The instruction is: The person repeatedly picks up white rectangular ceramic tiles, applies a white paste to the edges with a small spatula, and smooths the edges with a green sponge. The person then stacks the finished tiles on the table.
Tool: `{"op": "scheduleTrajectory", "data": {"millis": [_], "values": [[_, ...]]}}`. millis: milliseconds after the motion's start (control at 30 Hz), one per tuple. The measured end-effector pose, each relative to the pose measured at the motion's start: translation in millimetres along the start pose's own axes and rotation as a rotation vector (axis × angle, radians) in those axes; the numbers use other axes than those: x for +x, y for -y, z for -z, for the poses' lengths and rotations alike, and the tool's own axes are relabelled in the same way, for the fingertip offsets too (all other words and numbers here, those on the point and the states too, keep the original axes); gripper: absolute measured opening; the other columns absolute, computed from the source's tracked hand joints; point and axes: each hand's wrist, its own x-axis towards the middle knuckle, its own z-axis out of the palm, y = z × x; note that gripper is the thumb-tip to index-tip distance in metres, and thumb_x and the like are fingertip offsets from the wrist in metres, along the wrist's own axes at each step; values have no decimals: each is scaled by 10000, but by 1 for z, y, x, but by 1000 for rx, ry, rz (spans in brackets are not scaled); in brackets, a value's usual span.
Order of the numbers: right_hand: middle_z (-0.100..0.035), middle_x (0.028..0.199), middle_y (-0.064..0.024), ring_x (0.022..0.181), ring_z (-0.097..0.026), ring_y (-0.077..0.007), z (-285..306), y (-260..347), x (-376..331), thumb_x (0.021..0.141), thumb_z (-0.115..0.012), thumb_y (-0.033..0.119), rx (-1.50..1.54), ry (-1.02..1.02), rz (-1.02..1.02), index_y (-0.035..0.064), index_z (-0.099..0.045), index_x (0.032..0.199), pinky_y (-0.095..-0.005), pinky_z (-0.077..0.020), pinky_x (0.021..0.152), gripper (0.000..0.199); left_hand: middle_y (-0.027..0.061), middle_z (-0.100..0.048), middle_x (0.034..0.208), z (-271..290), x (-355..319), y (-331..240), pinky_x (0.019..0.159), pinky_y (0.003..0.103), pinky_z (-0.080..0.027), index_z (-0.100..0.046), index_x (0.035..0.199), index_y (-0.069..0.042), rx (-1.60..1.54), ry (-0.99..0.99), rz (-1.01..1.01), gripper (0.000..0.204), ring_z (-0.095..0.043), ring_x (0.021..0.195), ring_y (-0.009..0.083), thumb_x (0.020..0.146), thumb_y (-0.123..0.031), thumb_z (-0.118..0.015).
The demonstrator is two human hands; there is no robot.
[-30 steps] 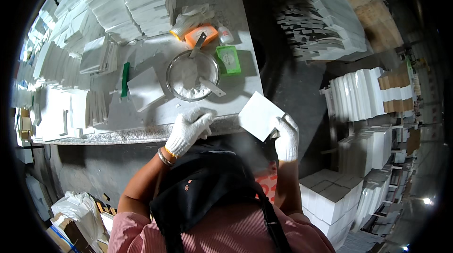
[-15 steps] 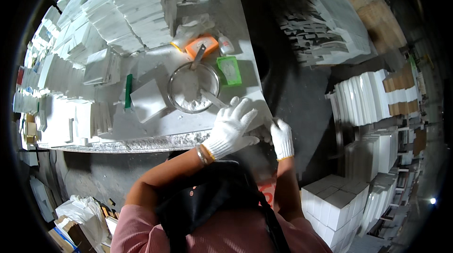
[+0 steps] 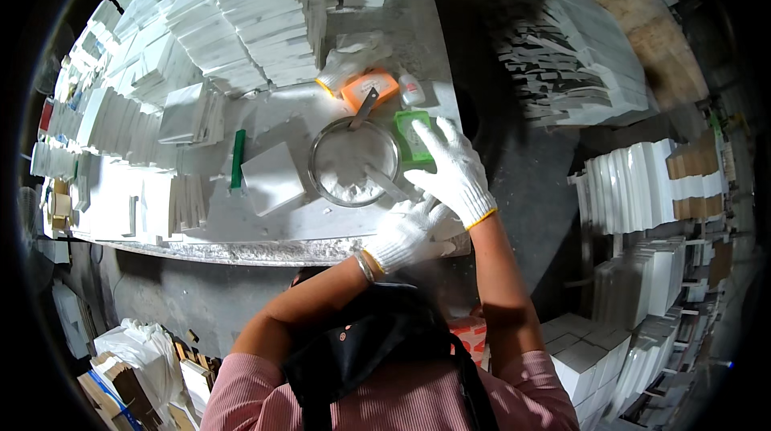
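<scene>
My left hand (image 3: 404, 234), in a white knitted glove, is over the table's front corner. Its fingers and thumb look apart, partly hidden by my right hand; I make out nothing held. Beyond its fingertips, a pale flat strip (image 3: 385, 182) leans out of a round metal bowl (image 3: 313, 178) of white powder. A scraper (image 3: 365, 107) rests on the bowl's far rim. My right hand (image 3: 456, 174), gloved too, is open with spread fingers, its fingertips at the near right side of a green box (image 3: 414, 138). Whether they touch the box, I cannot tell.
An orange box (image 3: 371, 91) and a small white bottle (image 3: 413, 92) stand behind the bowl. Left of it lie a white tile (image 3: 273, 179) and a green strip (image 3: 238, 159). Stacked white slabs (image 3: 249, 13) fill the table's far left. More stacks (image 3: 630, 186) stand across the aisle.
My right hand has risen from beside the table's corner to the green box, its fingers spreading. My left hand has shifted slightly, its fingers less spread. The whole view has shifted a little.
</scene>
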Motion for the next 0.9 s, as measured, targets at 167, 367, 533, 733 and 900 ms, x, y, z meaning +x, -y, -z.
{"op": "scheduleTrajectory", "data": {"millis": [167, 367, 533, 733, 900], "values": [[-486, 1448, -193, 1279, -514, -380, 4, -8, 3, 774, -765, 342, 62, 213, -62, 245, -597, 1337, -437, -441, 1070, 596, 227, -436, 1420, 1, -2, 0, 1003, 504, -448, -515, 1369, -84, 18, -154, -85, 786, -436, 1300, 427, 734, -470, -771], [-601, 1258, -148, 1099, -613, -349, 1, -14, -4, 760, -791, 360, 179, 121, -120, 155, -615, 1163, -436, -526, 887, 484, 213, -455, 1406, 5, -2, -3, 957, 490, -476, -537, 1339, -92, 9, -72, -21, 751, -495, 1238, 415, 733, -470, -768], [-659, 1116, -99, 969, -658, -314, -24, -14, 1, 750, -812, 331, 188, -55, -221, 139, -604, 1075, -415, -539, 796, 431, 202, -436, 1451, 2, -1, 3, 888, 490, -519, -532, 1332, -131, 80, -207, -123, 710, -592, 1127, 413, 730, -421, -769], [-618, 1308, -107, 1135, -598, -176, 46, -76, -61, 802, -627, 160, 979, -258, -423, 44, -530, 1401, -310, -470, 979, 617, 214, -303, 1563, 7, 6, 0, 1002, 479, -485, -538, 1383, -165, 103, 17, 60, 753, -410, 1358, 452, 730, -445, -789], [-540, 1412, -105, 1252, -542, -173, 25, -92, -135, 782, -519, 80, 1415, -183, -630, 2, -449, 1473, -289, -394, 1075, 699, 188, -287, 1574, 5, 12, 3, 1061, 487, -454, -555, 1370, -166, 85, -92, -50, 733, -297, 1436, 420, 716, -364, -820]]}}
